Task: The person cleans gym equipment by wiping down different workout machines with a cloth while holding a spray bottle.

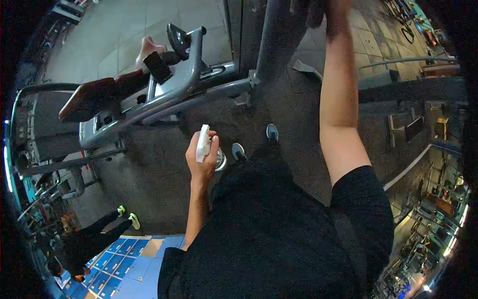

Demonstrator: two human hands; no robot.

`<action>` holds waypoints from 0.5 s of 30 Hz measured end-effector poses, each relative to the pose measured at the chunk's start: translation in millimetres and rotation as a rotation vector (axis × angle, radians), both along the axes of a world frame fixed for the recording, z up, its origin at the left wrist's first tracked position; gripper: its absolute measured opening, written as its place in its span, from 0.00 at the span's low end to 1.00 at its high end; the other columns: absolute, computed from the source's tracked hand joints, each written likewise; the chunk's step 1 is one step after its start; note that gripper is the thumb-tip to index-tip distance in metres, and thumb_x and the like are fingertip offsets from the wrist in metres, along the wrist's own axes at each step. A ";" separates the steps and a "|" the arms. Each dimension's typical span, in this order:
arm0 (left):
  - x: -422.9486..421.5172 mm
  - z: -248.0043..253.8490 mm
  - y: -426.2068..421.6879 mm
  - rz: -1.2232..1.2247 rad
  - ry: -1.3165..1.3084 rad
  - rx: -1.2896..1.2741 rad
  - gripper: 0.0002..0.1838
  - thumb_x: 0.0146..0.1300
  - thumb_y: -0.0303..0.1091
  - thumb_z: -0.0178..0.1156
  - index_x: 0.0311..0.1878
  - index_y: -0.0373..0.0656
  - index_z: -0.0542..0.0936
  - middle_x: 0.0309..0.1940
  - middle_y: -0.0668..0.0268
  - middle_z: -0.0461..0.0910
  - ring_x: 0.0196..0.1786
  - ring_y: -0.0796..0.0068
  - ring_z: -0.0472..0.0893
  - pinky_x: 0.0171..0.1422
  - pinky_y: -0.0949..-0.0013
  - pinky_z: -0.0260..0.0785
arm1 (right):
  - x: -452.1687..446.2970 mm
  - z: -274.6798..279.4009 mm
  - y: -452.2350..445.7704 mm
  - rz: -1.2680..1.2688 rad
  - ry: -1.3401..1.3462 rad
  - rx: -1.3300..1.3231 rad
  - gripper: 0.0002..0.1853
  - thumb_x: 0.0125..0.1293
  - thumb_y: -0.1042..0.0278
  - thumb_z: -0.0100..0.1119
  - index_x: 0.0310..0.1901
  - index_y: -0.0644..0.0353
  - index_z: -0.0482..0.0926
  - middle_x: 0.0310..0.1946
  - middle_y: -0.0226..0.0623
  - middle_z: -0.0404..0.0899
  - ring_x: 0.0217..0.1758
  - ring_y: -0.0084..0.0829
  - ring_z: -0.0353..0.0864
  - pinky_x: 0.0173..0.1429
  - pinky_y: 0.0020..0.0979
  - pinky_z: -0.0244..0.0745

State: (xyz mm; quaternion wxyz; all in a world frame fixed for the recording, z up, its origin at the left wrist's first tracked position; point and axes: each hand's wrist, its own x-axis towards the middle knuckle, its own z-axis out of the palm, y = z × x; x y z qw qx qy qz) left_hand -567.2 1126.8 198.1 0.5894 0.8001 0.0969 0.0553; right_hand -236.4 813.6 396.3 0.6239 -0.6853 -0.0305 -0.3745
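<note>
My left hand (201, 157) is wrapped round the neck of a spray bottle with a white trigger head (203, 142). Part of its clear body (220, 159) shows beside the fingers, at waist height in front of me. My right arm stretches far forward, and my right hand (339, 9) is dark and blurred at the top edge, close to the grey upright (279, 40) of a gym machine. Its fingers are hidden, so whether it grips or wipes anything does not show.
A padded machine seat (89, 97) on a grey frame (184, 89) stands ahead to the left. A person (84, 244) in dark clothes and bright yellow-green shoes is behind on the left, near blue lockers (119, 261). More gym equipment (438, 199) lines the right side.
</note>
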 end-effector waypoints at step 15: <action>-1.4 -39.7 -57.0 -0.087 0.153 0.106 0.08 0.69 0.30 0.68 0.47 0.38 0.84 0.37 0.61 0.86 0.38 0.73 0.86 0.45 0.68 0.77 | -75.2 -411.1 -22.5 0.340 0.383 0.449 0.21 0.78 0.63 0.53 0.68 0.61 0.72 0.66 0.46 0.77 0.63 0.49 0.79 0.69 0.46 0.72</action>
